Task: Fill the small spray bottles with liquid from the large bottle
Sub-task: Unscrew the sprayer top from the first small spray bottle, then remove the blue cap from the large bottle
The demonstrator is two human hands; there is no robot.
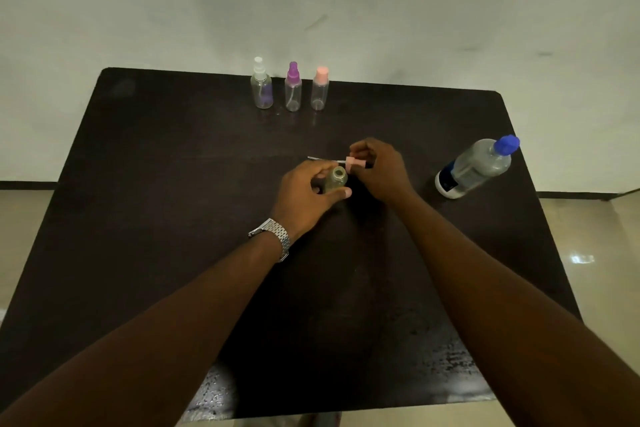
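On a dark table (173, 184), the left hand (304, 191) is closed around a small open spray bottle (335, 179), and the right hand (379, 166) pinches its pink spray head (353, 163), dip tube pointing left. The head should probably be laid aside while the left hand steadies the bottle upright. The capped large bottle (479, 166) stands right; three small bottles (292, 87) wait behind.
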